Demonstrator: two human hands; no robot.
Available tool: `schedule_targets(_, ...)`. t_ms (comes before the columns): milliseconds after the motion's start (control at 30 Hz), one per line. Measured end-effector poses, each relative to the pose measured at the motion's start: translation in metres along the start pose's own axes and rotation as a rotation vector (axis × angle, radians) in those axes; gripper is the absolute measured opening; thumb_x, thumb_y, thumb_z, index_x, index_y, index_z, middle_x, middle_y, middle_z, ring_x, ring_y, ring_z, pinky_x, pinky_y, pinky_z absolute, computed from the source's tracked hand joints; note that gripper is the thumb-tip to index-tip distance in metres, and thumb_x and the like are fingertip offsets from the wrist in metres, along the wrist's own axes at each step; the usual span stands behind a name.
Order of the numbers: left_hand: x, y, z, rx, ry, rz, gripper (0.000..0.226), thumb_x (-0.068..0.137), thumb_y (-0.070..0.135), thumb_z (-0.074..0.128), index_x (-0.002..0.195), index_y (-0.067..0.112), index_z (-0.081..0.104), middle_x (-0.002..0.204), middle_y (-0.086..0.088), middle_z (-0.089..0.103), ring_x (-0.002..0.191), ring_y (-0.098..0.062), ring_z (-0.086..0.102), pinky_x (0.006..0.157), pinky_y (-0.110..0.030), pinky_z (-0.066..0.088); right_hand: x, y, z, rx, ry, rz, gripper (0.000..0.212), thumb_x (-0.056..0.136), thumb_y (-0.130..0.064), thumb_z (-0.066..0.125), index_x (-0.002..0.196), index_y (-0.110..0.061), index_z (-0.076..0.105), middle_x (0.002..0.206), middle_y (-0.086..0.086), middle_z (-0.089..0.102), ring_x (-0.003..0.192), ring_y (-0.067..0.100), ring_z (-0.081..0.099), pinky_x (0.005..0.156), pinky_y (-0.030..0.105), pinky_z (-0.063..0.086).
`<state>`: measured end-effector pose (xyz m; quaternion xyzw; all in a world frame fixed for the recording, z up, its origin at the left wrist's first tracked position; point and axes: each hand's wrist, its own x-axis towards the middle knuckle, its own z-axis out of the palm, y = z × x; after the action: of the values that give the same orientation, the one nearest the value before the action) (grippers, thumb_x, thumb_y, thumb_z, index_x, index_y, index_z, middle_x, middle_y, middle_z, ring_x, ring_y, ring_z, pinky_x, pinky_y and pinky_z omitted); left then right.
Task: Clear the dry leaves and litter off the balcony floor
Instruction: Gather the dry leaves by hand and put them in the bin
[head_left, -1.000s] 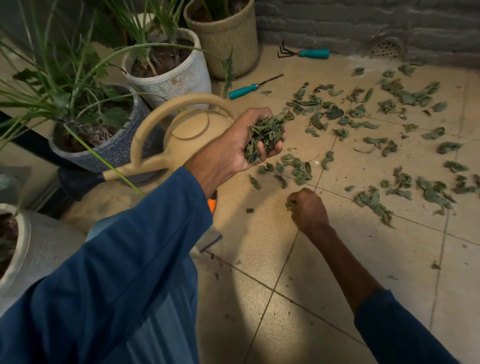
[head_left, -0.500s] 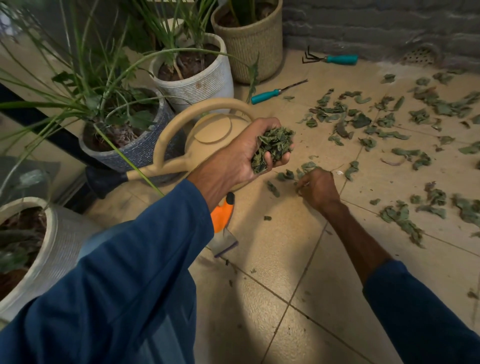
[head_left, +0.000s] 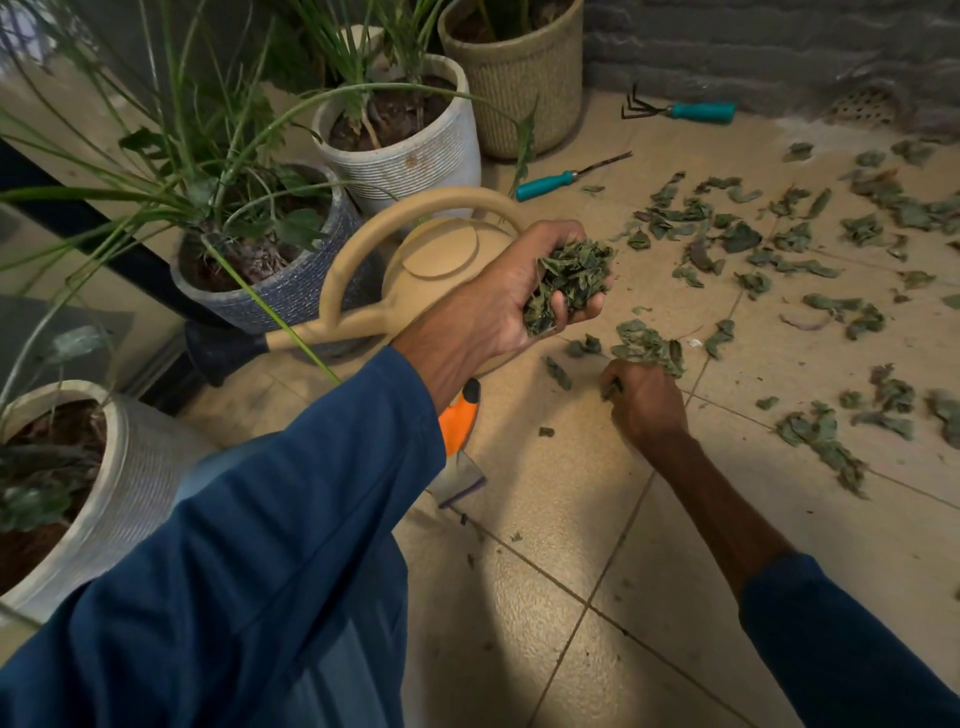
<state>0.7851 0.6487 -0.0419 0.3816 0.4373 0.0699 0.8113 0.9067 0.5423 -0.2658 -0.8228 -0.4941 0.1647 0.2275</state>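
Observation:
Dry green leaves lie scattered over the tan tiled balcony floor, mostly to the right. My left hand is raised palm up, its fingers cupped round a handful of gathered leaves. My right hand is down on the floor, fingers curled round a small clump of leaves at its fingertips. A few single leaves lie just left of that hand.
A beige watering can stands under my left hand. An orange-handled tool lies beside it. Several potted plants line the left side. Two teal-handled garden tools, a weeder and a hand rake, lie near the grey brick wall.
My right hand has moved from a single leaf nearer me up to a clump by the left hand and closed on it. The left hand keeps its handful.

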Motion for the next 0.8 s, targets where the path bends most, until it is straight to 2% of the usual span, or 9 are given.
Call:
schedule_targets(67, 0.001, -0.001, 0.002, 0.004, -0.002, 0.000, 0.025, 0.095, 0.024, 0.046, 0.088, 0.005, 0.061, 0.076, -0.007, 0.064, 0.056, -0.019, 0.063, 0.028, -0.014, 0.034, 0.001, 0.002, 0.001, 0.038, 0.025, -0.012, 0.033, 0.083, 0.004, 0.072, 0.108, -0.016, 0.069, 0.097, 0.007, 0.073, 0.086, 0.025, 0.070, 0.071, 0.034, 0.058)
schedule_targets(167, 0.001, -0.002, 0.003, 0.011, 0.009, -0.001, 0.024, 0.095, 0.024, 0.047, 0.088, 0.005, 0.061, 0.076, -0.007, 0.064, 0.057, -0.019, 0.063, 0.028, -0.014, 0.034, 0.009, -0.003, 0.003, 0.109, 0.024, -0.025, 0.034, 0.086, 0.001, 0.071, 0.115, -0.016, 0.072, 0.104, 0.007, 0.076, 0.089, 0.021, 0.071, 0.079, 0.031, 0.058)
schedule_targets(300, 0.000, -0.003, 0.001, 0.020, 0.034, 0.008, 0.026, 0.095, 0.024, 0.047, 0.088, 0.005, 0.062, 0.073, -0.006, 0.065, 0.055, -0.019, 0.063, 0.029, -0.013, 0.033, 0.022, -0.024, 0.006, 0.148, -0.005, -0.060, 0.028, 0.084, -0.002, 0.072, 0.105, -0.019, 0.079, 0.104, 0.003, 0.077, 0.089, 0.019, 0.070, 0.081, 0.021, 0.048)
schedule_targets(400, 0.000, -0.003, -0.004, 0.009, 0.032, 0.010, 0.027, 0.095, 0.024, 0.046, 0.087, 0.004, 0.062, 0.074, -0.006, 0.064, 0.056, -0.019, 0.063, 0.029, -0.014, 0.034, 0.030, -0.043, 0.010, 0.213, -0.007, -0.104, 0.024, 0.079, 0.002, 0.073, 0.096, -0.013, 0.080, 0.098, 0.006, 0.073, 0.082, 0.020, 0.067, 0.076, 0.025, 0.052)
schedule_targets(467, 0.000, -0.002, -0.007, 0.014, 0.034, 0.009, 0.027, 0.095, 0.024, 0.045, 0.088, 0.004, 0.062, 0.075, -0.006, 0.064, 0.057, -0.018, 0.063, 0.029, -0.014, 0.034, 0.032, -0.052, 0.017, 0.188, -0.012, -0.121, 0.019, 0.078, 0.002, 0.072, 0.091, -0.010, 0.078, 0.097, 0.007, 0.071, 0.082, 0.021, 0.066, 0.074, 0.029, 0.053)
schedule_targets(567, -0.001, -0.002, -0.009, 0.026, 0.043, 0.004, 0.027, 0.095, 0.023, 0.044, 0.085, 0.005, 0.061, 0.074, -0.006, 0.063, 0.057, -0.018, 0.062, 0.028, -0.013, 0.032, 0.032, -0.055, 0.030, 0.120, -0.078, -0.119, 0.014, 0.086, -0.007, 0.065, 0.092, -0.016, 0.075, 0.099, 0.007, 0.068, 0.090, 0.025, 0.066, 0.077, 0.031, 0.053)
schedule_targets(633, -0.001, -0.003, -0.010, 0.028, 0.044, 0.005, 0.027, 0.095, 0.024, 0.044, 0.086, 0.005, 0.061, 0.074, -0.006, 0.063, 0.056, -0.017, 0.062, 0.028, -0.013, 0.033, 0.028, -0.056, 0.035, 0.080, -0.089, -0.121, 0.012, 0.089, -0.010, 0.064, 0.091, -0.017, 0.073, 0.098, 0.006, 0.068, 0.088, 0.025, 0.067, 0.076, 0.031, 0.055)
schedule_targets(800, 0.001, -0.003, -0.008, 0.032, 0.040, 0.002, 0.026, 0.095, 0.024, 0.044, 0.087, 0.006, 0.061, 0.074, -0.005, 0.063, 0.056, -0.018, 0.062, 0.029, -0.013, 0.033, 0.014, -0.061, 0.033, -0.048, -0.063, -0.170, 0.017, 0.089, -0.004, 0.065, 0.098, -0.015, 0.073, 0.098, 0.006, 0.071, 0.086, 0.020, 0.066, 0.075, 0.029, 0.057)
